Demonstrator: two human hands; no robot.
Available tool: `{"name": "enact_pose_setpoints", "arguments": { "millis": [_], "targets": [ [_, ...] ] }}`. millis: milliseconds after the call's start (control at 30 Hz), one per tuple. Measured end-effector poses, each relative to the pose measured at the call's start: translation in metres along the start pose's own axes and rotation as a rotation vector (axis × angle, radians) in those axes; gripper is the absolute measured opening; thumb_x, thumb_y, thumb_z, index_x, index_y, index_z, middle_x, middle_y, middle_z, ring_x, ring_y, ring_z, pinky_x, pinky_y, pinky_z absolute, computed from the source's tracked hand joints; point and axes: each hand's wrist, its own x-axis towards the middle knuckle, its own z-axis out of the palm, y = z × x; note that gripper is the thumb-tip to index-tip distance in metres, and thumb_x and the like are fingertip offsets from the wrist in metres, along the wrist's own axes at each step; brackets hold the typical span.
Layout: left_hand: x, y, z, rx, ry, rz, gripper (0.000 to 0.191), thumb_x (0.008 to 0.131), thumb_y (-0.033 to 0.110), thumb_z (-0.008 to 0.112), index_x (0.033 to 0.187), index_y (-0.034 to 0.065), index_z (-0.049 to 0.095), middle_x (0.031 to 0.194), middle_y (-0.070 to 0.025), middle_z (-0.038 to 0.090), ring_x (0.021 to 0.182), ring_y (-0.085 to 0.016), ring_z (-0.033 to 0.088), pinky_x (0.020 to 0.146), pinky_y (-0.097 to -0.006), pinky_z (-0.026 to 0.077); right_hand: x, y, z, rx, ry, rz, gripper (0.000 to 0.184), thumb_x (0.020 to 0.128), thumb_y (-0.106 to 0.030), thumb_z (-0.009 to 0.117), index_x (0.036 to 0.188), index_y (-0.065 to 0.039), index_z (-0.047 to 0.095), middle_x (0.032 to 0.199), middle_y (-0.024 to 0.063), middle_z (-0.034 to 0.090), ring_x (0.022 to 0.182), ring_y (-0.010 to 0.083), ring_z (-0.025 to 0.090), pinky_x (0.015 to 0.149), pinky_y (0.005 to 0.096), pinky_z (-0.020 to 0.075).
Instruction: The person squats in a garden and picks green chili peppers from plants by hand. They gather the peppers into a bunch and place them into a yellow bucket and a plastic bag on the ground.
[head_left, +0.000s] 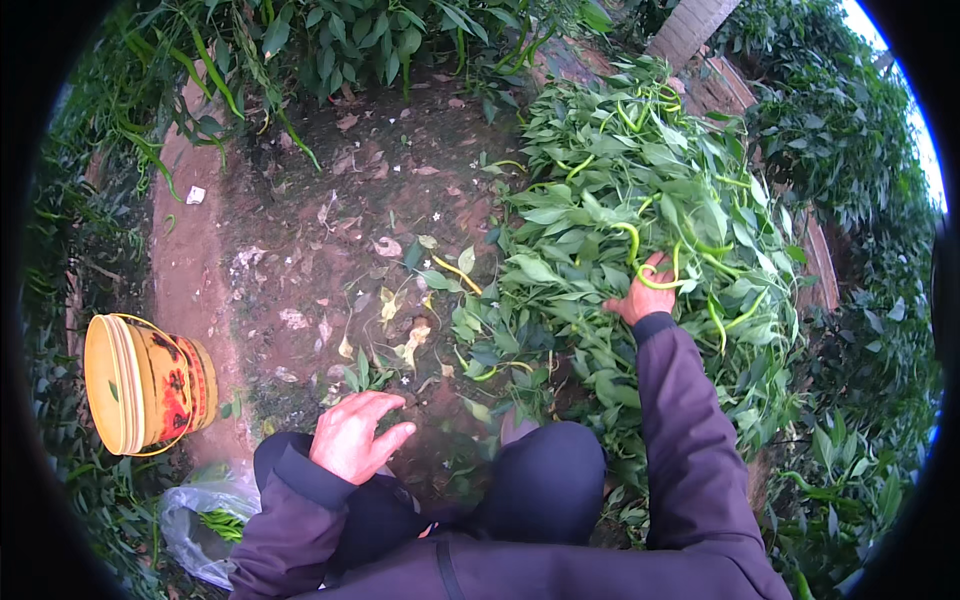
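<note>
My right hand (649, 292) reaches into a large heap of cut pepper plants (570, 217) on my right. Its fingers disappear under the leaves, so whether they grip a stem is hidden. A curled pale-green chili pepper (658, 283) lies across the back of this hand, and more long peppers stick out of the foliage around it. Above my left knee, my left hand (356, 439) is held with thumb and fingers apart and nothing in it. Bare soil with dry leaves lies just beyond it.
A yellow plastic bucket (180, 382) with printed writing lies tipped on the left. Below it sits a clear plastic bag (202, 506) holding green peppers (223, 525). Standing pepper plants (337, 37) border the far side. A post (690, 30) rises at the top right.
</note>
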Motion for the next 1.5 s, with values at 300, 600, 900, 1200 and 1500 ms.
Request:
{"name": "enact_pose_setpoints", "arguments": {
  "millis": [300, 600, 900, 1200, 1500],
  "targets": [
    [0.026, 0.019, 0.011, -0.019, -0.086, 0.090, 0.036, 0.089, 0.030, 0.073, 0.112, 0.0028, 0.069, 0.108, -0.0148, 0.071, 0.099, -0.034, 0.068, 0.086, -0.0423, 0.055, 0.014, -0.032, -0.124, 0.661, 0.130, -0.752, 0.037, 0.089, -0.032, 0.071, 0.111, -0.002, 0.073, 0.085, 0.0189, 0.074, 0.082, 0.0370, 0.072, 0.077, 0.0455, 0.0570],
    [0.030, 0.007, 0.003, -0.022, -0.062, 0.033, 0.035, 0.087, 0.030, 0.076, 0.110, 0.0039, 0.070, 0.103, -0.0140, 0.072, 0.092, -0.034, 0.069, 0.082, -0.0419, 0.056, 0.216, -0.065, -0.107, 0.362, 0.328, -0.230, 0.062, 0.086, -0.024, 0.072, 0.143, -0.007, 0.054, 0.131, 0.0213, 0.064, 0.124, 0.0369, 0.060, 0.106, 0.0441, 0.0466],
    [0.035, -0.006, 0.001, -0.050, -0.085, 0.050, 0.036, 0.089, 0.030, 0.073, 0.111, 0.0033, 0.068, 0.103, -0.0138, 0.071, 0.095, -0.033, 0.069, 0.085, -0.0417, 0.056, 0.271, -0.022, -0.177, 0.703, 0.419, -0.301, 0.024, 0.098, -0.025, 0.061, 0.091, -0.008, 0.077, 0.078, 0.0086, 0.074, 0.062, 0.0152, 0.070, 0.062, 0.0311, 0.0549],
    [0.029, -0.003, -0.007, -0.143, -0.001, 0.060, 0.038, 0.090, 0.031, 0.074, 0.115, 0.0038, 0.068, 0.105, -0.0157, 0.071, 0.097, -0.035, 0.069, 0.085, -0.0419, 0.056, 0.155, 0.008, -0.478, 1.753, 0.813, -0.589, 0.024, 0.107, -0.007, 0.044, 0.115, 0.009, 0.060, 0.111, 0.0217, 0.068, 0.092, 0.0249, 0.071, 0.084, 0.0324, 0.0639],
    [0.024, 0.013, -0.025, -1.474, 0.100, -0.170, 0.042, 0.108, 0.030, 0.051, 0.139, 0.0018, 0.053, 0.108, -0.0045, 0.069, 0.085, -0.014, 0.067, 0.071, -0.0264, 0.055, -0.192, -0.192, -0.208, 1.757, -0.624, -0.633, 0.031, 0.105, -0.024, 0.057, 0.114, 0.005, 0.065, 0.094, 0.0116, 0.072, 0.068, 0.0160, 0.070, 0.064, 0.0278, 0.0590]
  ]
}}
